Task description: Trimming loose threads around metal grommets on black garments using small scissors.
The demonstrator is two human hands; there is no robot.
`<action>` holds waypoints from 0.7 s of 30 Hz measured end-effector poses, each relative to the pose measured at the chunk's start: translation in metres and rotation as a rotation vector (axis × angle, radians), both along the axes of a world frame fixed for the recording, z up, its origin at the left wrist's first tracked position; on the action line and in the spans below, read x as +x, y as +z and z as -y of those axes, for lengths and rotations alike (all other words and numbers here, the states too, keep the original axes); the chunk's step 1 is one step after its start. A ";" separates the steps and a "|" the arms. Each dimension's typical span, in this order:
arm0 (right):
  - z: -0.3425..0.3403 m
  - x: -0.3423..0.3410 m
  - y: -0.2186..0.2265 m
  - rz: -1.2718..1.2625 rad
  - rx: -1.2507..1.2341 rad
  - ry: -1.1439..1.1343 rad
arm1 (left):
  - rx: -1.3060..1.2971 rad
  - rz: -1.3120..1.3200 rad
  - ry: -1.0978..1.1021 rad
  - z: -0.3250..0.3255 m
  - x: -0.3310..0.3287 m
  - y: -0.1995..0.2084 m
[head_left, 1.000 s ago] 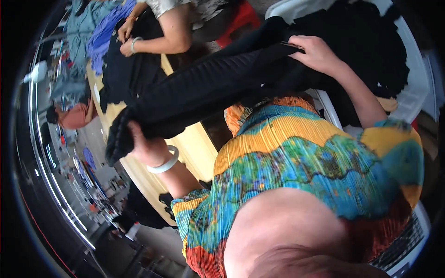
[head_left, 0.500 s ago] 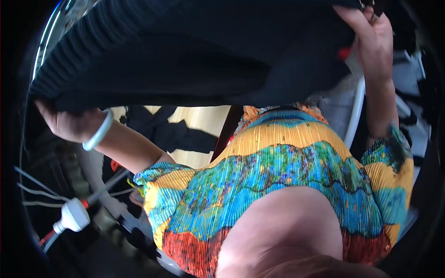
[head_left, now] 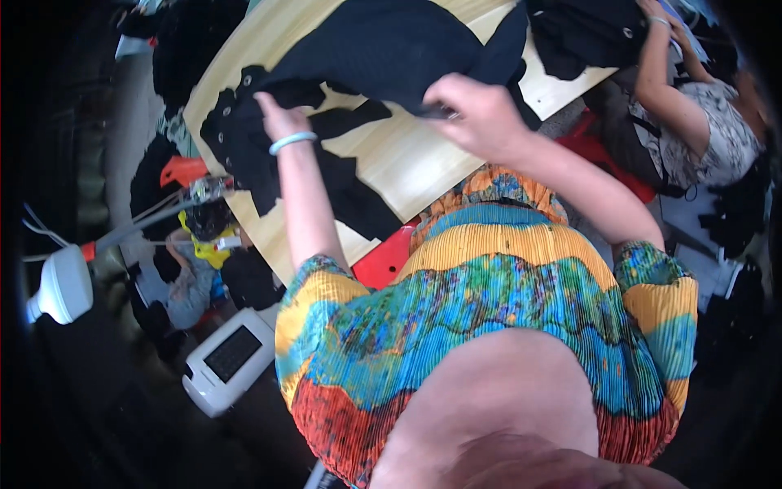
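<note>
A black garment [head_left: 383,45] lies spread over the far part of a light wooden table [head_left: 407,167]. Over its near left edge, my left hand [head_left: 287,122], with a pale bangle at the wrist, reaches out with fingers apart, holding nothing that I can see. My right hand [head_left: 481,114] is closed at the garment's near edge. A small dark metal tool shows between its fingers, blurred, its kind unclear. Beside and beneath my left hand are black cloth pieces [head_left: 342,191], some with metal eyelets along the edge.
At the far right a co-worker's arms [head_left: 656,73] handle black cloth [head_left: 582,37]. Another person [head_left: 191,285] sits at the left. A white lamp [head_left: 65,285] on an arm and a white machine housing [head_left: 232,359] stand left of me. A red stool [head_left: 391,257] shows by the table edge.
The black garment, held up stretched between both hands before, now lies on the table. Both hands have come inward and down, and my left hand has let go of its ribbed edge.
</note>
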State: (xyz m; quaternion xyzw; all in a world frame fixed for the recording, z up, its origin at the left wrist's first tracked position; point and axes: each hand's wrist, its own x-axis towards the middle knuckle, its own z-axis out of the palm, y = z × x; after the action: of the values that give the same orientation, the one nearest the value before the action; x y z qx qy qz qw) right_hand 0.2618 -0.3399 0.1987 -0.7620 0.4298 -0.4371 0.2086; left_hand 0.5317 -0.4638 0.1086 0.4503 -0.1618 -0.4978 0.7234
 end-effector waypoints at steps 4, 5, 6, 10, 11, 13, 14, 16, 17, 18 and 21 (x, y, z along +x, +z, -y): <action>-0.014 0.021 -0.097 -0.407 0.489 0.346 | 0.654 0.139 -0.073 -0.058 0.027 -0.141; -0.019 0.013 -0.106 -0.478 0.544 0.403 | 0.638 0.088 -0.183 -0.079 0.016 -0.155; -0.021 0.004 -0.109 -0.466 0.528 0.420 | 0.700 0.023 -0.219 -0.097 0.003 -0.156; 0.008 -0.024 -0.126 -0.446 0.485 0.201 | 0.736 0.085 -0.317 -0.124 -0.019 -0.135; 0.019 -0.030 -0.129 -0.458 0.463 0.135 | 0.756 0.107 -0.331 -0.123 -0.023 -0.132; 0.043 -0.030 -0.129 -0.577 0.490 0.098 | 0.726 0.502 -0.349 -0.109 -0.020 -0.150; 0.055 -0.027 -0.129 -0.591 0.501 0.072 | 0.638 0.822 -0.384 -0.098 -0.021 -0.148; 0.074 -0.023 -0.138 -0.617 0.487 0.046 | 0.731 1.063 -0.326 -0.069 -0.039 -0.132; 0.067 -0.027 -0.142 -0.623 0.483 0.039 | 0.859 0.982 -0.311 -0.075 -0.058 -0.129; 0.059 -0.032 -0.146 -0.629 0.478 0.033 | 1.051 0.720 -0.312 -0.079 -0.073 -0.146; 0.062 -0.036 -0.157 -0.661 0.378 0.058 | 1.183 0.421 -0.374 -0.069 -0.099 -0.117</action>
State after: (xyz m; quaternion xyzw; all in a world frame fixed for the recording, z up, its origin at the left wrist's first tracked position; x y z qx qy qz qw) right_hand 0.2258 -0.4016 0.0415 -0.8218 0.5253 -0.0744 0.2078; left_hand 0.4329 -0.3948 -0.0088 0.8242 -0.0743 -0.5215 0.2080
